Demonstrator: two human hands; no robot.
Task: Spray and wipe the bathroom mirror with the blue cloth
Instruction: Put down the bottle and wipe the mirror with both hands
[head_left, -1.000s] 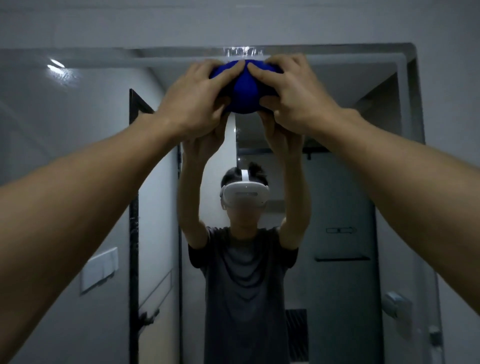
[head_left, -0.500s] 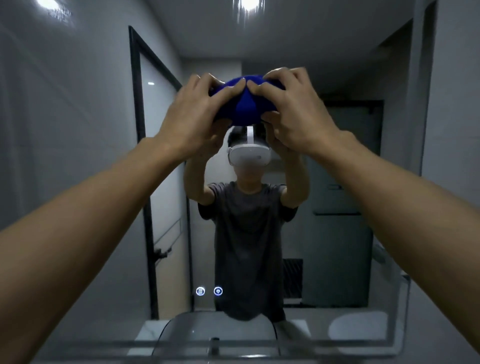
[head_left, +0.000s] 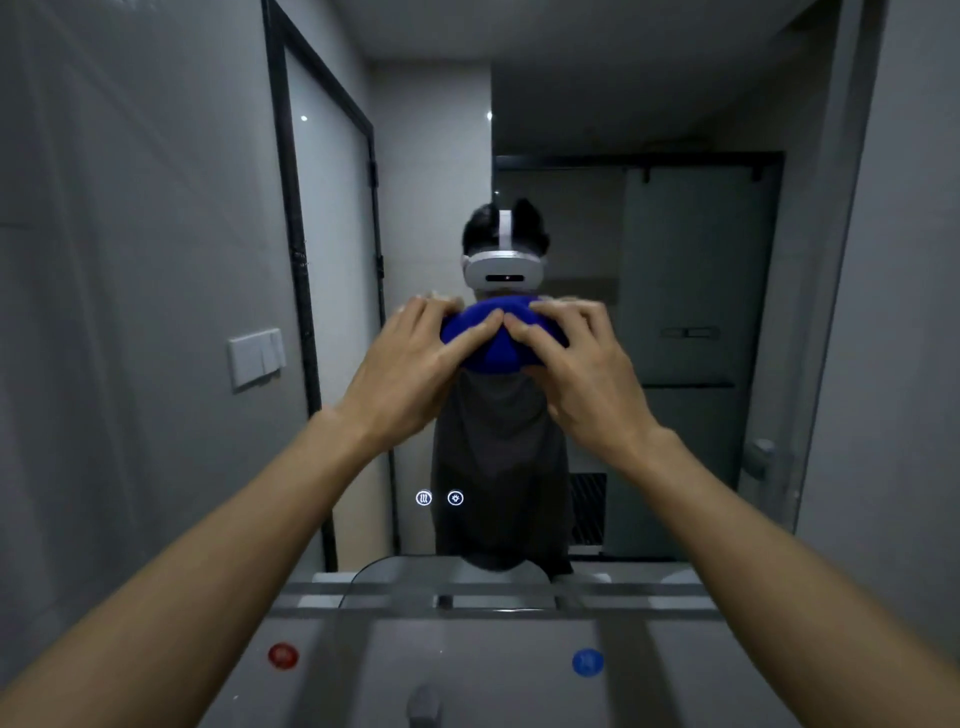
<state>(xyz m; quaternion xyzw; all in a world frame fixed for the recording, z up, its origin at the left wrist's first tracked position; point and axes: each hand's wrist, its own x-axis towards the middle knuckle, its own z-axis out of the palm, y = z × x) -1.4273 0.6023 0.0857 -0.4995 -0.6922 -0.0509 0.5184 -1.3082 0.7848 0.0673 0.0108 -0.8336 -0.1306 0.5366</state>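
The bathroom mirror (head_left: 675, 312) fills most of the view, running from the left wall to a frame edge on the right and down to a narrow ledge (head_left: 493, 592) above the sink. In it a person wearing a white headset stands reflected, with a doorway behind. Both hands work together at the middle of the glass: the left hand (head_left: 410, 374) and the right hand (head_left: 587, 374) sit side by side, fingers spread and pressing a bunched blue cloth (head_left: 493, 348) flat against the mirror, fingertips nearly meeting on top of it. Wiping looks well under way, with the lower strip down to the ledge probably left to cover; in this dim light I cannot tell streaks or spray on the glass. No spray bottle shows. Below sit a red tap button (head_left: 283, 656) and a blue tap button (head_left: 587, 663).
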